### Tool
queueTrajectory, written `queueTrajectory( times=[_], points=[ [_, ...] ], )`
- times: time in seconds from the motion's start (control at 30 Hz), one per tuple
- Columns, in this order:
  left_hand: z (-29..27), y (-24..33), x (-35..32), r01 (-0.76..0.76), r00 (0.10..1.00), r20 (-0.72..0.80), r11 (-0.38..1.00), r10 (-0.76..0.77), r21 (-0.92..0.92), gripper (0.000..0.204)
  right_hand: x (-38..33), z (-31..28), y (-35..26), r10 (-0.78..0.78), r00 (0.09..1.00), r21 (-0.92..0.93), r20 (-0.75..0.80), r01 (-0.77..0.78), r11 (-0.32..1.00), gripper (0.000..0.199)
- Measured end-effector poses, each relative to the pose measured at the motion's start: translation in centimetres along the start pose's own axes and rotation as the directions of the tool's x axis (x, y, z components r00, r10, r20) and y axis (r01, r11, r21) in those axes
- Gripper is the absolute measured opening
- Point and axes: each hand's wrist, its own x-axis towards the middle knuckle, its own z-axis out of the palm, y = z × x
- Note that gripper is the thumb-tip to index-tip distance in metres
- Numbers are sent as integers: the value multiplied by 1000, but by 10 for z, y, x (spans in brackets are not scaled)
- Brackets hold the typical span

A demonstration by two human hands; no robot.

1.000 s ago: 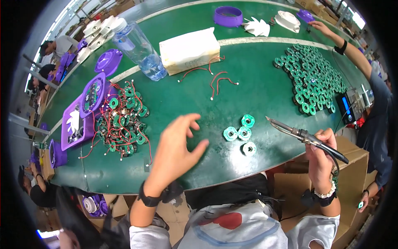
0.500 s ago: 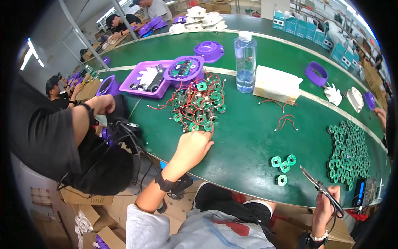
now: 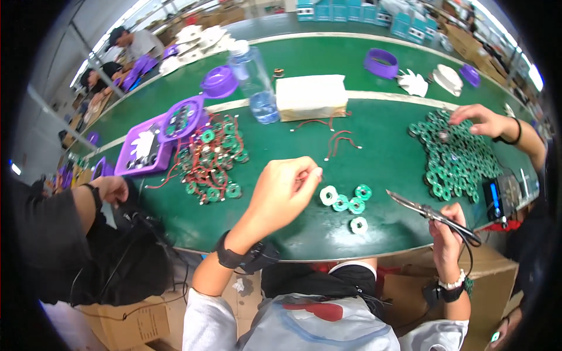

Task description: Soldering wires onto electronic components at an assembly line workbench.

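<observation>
My left hand (image 3: 285, 192) hangs over the middle of the green bench, thumb and fingers pinched together; whatever is between them is hidden. Just beyond its fingertips, a slightly blurred pale green ring-shaped part (image 3: 329, 196) appears beside a small group of similar green ring-shaped coils (image 3: 356, 205). One more coil (image 3: 359, 225) lies closer to me. My right hand (image 3: 448, 235) is closed around a soldering iron (image 3: 422, 209), its tip pointing left toward the group. Left of my left hand is a heap of green coils with red wires (image 3: 211, 155).
A water bottle (image 3: 256, 88) and white tissue pack (image 3: 311, 96) stand beyond loose red wires (image 3: 339, 142). A purple tray (image 3: 123, 161) sits left. Another person's hand (image 3: 481, 120) hovers over many green coils (image 3: 453, 158) at right, behind a small display unit (image 3: 496, 199).
My left hand has left the wired heap and moved right, near the small group, where an extra ring-shaped part now shows. The view has shifted right. Another person's hand has come over the right-hand coils.
</observation>
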Motion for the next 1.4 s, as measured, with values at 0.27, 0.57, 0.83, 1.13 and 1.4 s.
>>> queueTrajectory(
  times=[0.27,0.57,0.83,1.13,1.4],
  points=[
    [55,-6,23,-8,1000,13,1000,8,0,16,0,-4,-1,-33,999,24,-21,34,999,20],
    [50,-39,12,148,973,200,973,-111,-179,19,0,18,-2,-31,1000,-106,-5,30,994,22],
    [42,-50,12,171,973,179,976,-146,-134,19,18,48,30,72,997,-155,19,-69,986,22],
    [45,-43,7,331,906,381,869,-185,-366,17,21,47,34,-4,1000,-158,4,4,987,21],
    [39,-50,14,98,989,97,987,-111,130,34,23,44,28,-22,1000,-119,-10,21,993,21]
  ],
)
